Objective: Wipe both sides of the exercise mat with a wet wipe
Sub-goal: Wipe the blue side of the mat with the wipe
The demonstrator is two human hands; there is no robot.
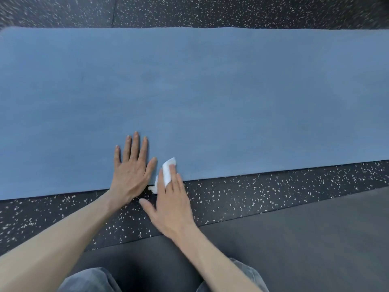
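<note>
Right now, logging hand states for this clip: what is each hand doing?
Left hand: open, flat on the blue mat.
Right hand: open, straight fingers pressing the wet wipe onto the mat's near edge.

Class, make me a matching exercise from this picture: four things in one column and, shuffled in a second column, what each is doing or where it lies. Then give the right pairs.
1. left hand
2. right hand
3. exercise mat
4. speckled floor

A. blue, spread out flat
B. presses a white wet wipe
C. lies flat on the mat, fingers spread
D. black, beneath the mat

Pairs: 1-C, 2-B, 3-A, 4-D
</note>
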